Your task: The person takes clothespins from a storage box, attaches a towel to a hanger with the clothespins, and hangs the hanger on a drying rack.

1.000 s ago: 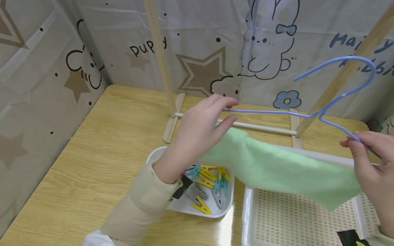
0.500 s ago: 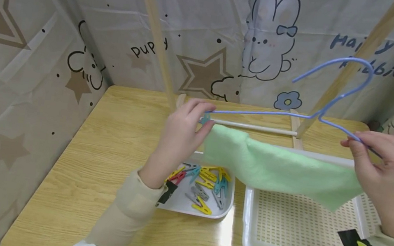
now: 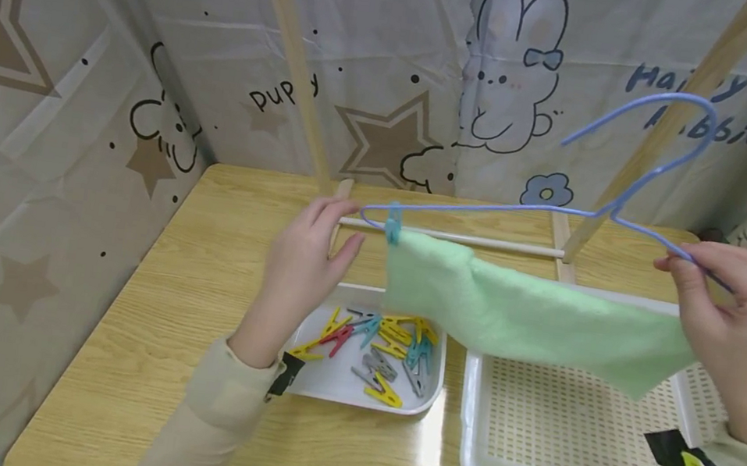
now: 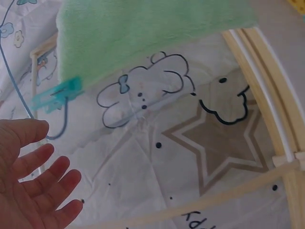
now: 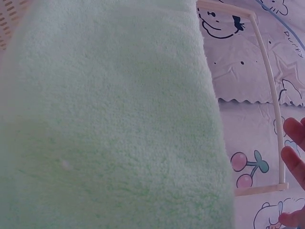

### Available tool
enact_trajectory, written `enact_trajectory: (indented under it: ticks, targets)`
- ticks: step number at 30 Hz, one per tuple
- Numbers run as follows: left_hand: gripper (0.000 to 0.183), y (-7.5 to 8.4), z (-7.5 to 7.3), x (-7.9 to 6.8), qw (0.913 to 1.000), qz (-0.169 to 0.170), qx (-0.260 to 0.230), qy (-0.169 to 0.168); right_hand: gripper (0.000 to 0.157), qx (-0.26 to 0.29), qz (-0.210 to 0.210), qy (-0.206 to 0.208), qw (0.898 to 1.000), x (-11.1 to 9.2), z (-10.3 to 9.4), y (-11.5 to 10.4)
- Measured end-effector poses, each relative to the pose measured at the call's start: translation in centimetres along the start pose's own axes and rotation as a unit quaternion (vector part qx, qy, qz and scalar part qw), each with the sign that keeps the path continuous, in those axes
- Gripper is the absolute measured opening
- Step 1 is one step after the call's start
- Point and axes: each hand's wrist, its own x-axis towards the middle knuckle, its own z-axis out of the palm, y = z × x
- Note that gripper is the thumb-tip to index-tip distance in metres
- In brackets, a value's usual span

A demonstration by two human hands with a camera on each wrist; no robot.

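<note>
A blue wire hanger point(image 3: 490, 209) is held up over the table with its hook upward. From its lower bar droops a light green towel point(image 3: 533, 309), fastened at the left corner by a teal clothespin point(image 3: 393, 224). My right hand point(image 3: 735, 312) pinches the hanger's right side between thumb and fingers, beside the towel's right end. At the other end my left hand point(image 3: 302, 259) has its fingers loosely spread, fingertips right by the hanger's left bend. The left wrist view shows that same clothespin point(image 4: 57, 94) gripping the towel's edge, the relaxed left fingers below it.
A white tray point(image 3: 417, 408) of yellow, red, teal and grey clothespins sits below the left hand. Right of it stands a larger white basket point(image 3: 468, 450) with a perforated bottom. Behind both rises a wooden rack point(image 3: 298, 73) with a white crossbar, before a printed curtain point(image 3: 398, 47).
My left hand has let go of the clothespin and drawn back leftward, uncovering it and the hanger's left end. The hanger has shifted slightly; my right hand keeps its hold.
</note>
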Motion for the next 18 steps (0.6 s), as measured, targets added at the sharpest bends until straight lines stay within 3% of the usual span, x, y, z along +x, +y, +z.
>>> enact_trajectory:
  ticks: [9,18]
  targets:
    - [0.029,-2.2,0.2,-2.4,0.9972,-0.051,0.043,-0.035,0.023,-0.003,0.002,-0.003,1.0,1.0,-0.1,0.1]
    - [0.027,-3.6,0.8,-4.8,0.9885,-0.099,0.072,-0.09,0.014,-0.036,0.021,-0.025,0.999,1.9,-0.2,-0.2]
